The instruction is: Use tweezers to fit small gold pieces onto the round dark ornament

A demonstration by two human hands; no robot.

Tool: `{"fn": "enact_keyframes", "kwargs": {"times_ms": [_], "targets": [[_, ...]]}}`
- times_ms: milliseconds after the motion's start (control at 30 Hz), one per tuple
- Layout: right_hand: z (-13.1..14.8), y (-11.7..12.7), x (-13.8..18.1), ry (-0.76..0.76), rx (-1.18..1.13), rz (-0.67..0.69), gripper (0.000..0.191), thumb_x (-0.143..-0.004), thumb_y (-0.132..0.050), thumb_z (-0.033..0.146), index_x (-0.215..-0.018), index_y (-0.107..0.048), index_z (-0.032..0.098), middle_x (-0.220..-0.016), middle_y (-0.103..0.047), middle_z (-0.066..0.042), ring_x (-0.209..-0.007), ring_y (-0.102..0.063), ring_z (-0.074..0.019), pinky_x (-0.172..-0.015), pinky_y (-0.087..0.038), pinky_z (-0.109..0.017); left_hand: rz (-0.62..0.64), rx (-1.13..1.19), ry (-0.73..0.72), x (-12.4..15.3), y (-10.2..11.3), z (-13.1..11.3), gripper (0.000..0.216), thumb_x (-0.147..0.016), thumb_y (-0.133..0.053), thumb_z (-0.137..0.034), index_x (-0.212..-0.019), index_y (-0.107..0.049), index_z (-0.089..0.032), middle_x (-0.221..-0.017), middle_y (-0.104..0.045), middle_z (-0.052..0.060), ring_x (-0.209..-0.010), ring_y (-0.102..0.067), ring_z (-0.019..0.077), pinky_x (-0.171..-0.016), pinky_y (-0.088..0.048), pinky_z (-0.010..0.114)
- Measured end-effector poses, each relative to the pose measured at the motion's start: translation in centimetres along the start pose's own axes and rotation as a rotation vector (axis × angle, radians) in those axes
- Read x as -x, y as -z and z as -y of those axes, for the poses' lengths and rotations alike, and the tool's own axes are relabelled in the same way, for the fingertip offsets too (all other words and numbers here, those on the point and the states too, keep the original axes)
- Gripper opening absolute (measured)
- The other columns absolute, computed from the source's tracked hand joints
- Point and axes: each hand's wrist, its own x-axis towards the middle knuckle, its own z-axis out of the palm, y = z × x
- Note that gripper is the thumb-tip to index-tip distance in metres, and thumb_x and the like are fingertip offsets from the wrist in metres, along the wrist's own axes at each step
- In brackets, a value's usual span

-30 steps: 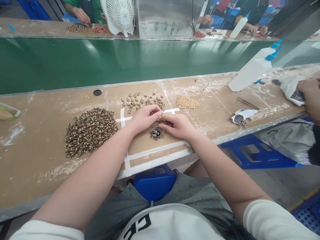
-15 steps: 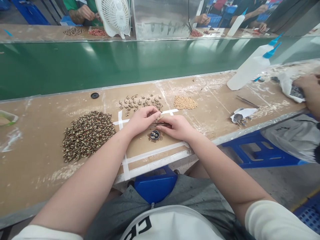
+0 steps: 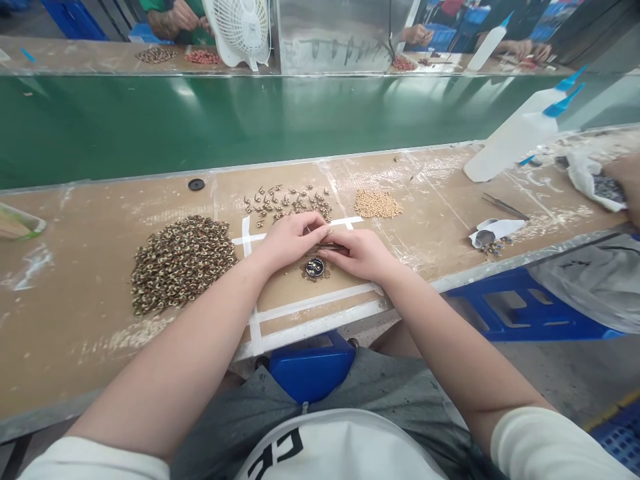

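Observation:
My left hand [image 3: 296, 235] and my right hand [image 3: 356, 252] meet over the taped work area, fingertips together. A pair of tweezers [image 3: 327, 247] lies in my right hand, its points toward the left. The left fingers are pinched; whatever is between them is too small to make out. Just below the hands sits a small round black dish [image 3: 315, 267] with tiny pieces inside. Behind the left hand several small metal parts [image 3: 287, 200] are spread out. A pile of tiny tan beads [image 3: 379, 203] lies beyond the right hand.
A large heap of small brown-and-gold parts [image 3: 183, 263] stands left. A black disc [image 3: 196, 184] lies behind it. White glue bottles [image 3: 517, 137], spare tweezers [image 3: 505, 206] and a co-worker's hand [image 3: 631, 187] are at right. A green belt [image 3: 300, 117] runs behind the table.
The view has shifted slightly, so the table things appear a little farther right. My hands stay together above the dish, with the tweezers still in the right one.

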Motion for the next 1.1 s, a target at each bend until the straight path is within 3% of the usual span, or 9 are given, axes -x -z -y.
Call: {"fn": "enact_keyframes", "kwargs": {"times_ms": [1100], "targets": [[-0.18,-0.05,-0.04,-0.004,-0.034,0.008,0.023,-0.103,-0.068,0.037,-0.121,-0.078,0.026,-0.098,-0.083,-0.003,-0.079,-0.072,-0.0202,-0.074,-0.049,-0.030,0.010,-0.012,-0.029,-0.01,-0.06,0.38,0.026,-0.101,-0.059,-0.045,-0.095,-0.073,-0.024,-0.092,-0.077,0.000,-0.086,-0.066,0.0214,-0.076,-0.043,0.034]]}}
